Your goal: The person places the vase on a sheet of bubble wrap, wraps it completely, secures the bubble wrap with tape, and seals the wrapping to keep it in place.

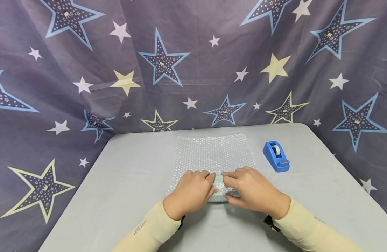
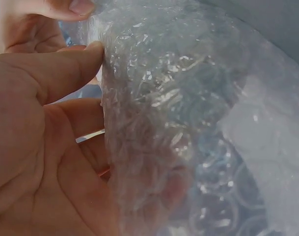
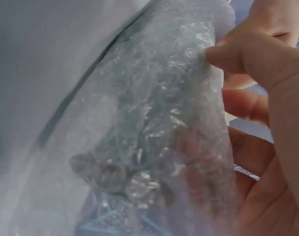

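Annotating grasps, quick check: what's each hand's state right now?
Left hand: holding the rolled bubble wrap at its left end.
Right hand: holding the same roll at its right end.

Cream sleeves [image 1: 152, 225] end just behind the hands [image 1: 193, 190], dark lettering [image 1: 140, 226] on the left one, black pieces [image 1: 271, 223] beneath both.

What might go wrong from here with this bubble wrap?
1. The rolled end of the bubble wrap could spring loose if the left hand or right hand lets go, since both grip it.
2. Uneven pressure from the two hands might skew the roll across the flat part ahead.
3. Reaching for the tape dispenser, off to the right, may leave one hand holding everything.
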`<state>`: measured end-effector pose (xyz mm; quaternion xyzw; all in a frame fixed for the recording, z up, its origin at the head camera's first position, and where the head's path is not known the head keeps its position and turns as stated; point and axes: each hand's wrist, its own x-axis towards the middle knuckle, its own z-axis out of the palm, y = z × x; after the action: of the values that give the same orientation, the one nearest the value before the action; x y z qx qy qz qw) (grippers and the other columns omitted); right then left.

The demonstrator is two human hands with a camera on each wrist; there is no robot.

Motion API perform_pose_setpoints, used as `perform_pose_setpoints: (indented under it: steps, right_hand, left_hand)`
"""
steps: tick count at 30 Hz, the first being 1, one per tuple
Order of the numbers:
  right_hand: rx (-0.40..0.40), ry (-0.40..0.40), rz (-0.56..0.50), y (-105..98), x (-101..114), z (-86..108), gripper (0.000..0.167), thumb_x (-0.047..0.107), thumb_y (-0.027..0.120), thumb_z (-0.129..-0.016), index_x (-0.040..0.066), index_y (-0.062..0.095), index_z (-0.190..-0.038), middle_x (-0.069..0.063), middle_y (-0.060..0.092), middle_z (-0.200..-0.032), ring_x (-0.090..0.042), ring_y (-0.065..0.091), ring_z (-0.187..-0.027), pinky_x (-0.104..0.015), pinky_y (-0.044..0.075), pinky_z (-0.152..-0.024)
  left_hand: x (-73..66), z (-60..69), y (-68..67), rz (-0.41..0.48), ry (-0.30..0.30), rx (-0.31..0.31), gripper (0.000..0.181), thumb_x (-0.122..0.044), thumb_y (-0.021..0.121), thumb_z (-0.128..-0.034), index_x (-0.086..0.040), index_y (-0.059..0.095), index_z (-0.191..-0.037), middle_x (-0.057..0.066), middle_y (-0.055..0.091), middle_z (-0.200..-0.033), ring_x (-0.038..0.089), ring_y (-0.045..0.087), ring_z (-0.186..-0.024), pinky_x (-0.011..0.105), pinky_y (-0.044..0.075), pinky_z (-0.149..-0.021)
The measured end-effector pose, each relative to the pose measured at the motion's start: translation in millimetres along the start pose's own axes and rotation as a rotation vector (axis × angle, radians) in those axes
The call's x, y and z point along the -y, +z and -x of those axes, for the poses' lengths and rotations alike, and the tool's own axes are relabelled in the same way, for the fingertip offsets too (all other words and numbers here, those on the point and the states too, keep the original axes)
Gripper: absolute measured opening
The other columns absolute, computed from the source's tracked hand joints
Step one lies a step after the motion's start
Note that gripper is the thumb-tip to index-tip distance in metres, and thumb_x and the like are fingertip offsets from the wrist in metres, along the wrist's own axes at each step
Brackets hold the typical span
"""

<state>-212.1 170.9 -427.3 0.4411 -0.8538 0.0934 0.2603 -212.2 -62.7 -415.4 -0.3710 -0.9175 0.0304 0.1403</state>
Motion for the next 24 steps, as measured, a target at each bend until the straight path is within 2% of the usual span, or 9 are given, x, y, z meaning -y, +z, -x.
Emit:
perform_pose_setpoints:
  steps: [9,13,17,24]
  right_hand:
    - [0.016,0.030,0.016,3.8,2.1,1.5,0.042,0.042,0.087,-0.070,0.019,0.057,-0.090,-0.003,0.074,-0.116,-0.022,0.072,-0.096,-0.043,0.056,-0.084]
    - [0.031,0.059,0.020,7.2,1.5,2.8,0.053,0.046,0.091,-0.066,0.020,0.058,-0.097,0.000,0.070,-0.117,-0.020,0.072,-0.093,-0.043,0.056,-0.083]
    - [0.045,0.093,0.026,10.5,1.6,3.8,0.062,0.050,0.095,-0.061,0.020,0.057,-0.100,0.001,0.069,-0.119,-0.020,0.071,-0.091,-0.044,0.056,-0.084]
    - [0.049,0.114,0.043,13.8,2.5,3.3,0.065,0.051,0.095,-0.059,0.019,0.058,-0.102,0.000,0.069,-0.118,-0.022,0.071,-0.092,-0.044,0.054,-0.084]
  left_hand:
    - [1.1,-1.1,3.5,0.005,-0.011,-0.013,0.045,-0.045,0.061,-0.1018,-0.009,0.069,-0.127,0.002,0.074,-0.107,0.017,0.072,-0.094,0.040,0.053,-0.072]
    - [1.3,-1.6,4.0,0.013,-0.015,-0.042,0.037,-0.044,0.062,-0.1010,-0.010,0.070,-0.113,0.001,0.072,-0.096,0.017,0.071,-0.085,0.039,0.052,-0.069]
    - [1.2,-1.7,3.8,0.025,-0.024,-0.083,0.032,-0.045,0.065,-0.0986,-0.013,0.064,-0.096,-0.001,0.065,-0.080,0.017,0.068,-0.073,0.038,0.051,-0.069]
    - [2.9,-3.1,4.1,0.045,-0.034,-0.167,0.036,-0.045,0.073,-0.0929,-0.013,0.056,-0.095,-0.003,0.059,-0.073,0.016,0.064,-0.065,0.039,0.053,-0.071]
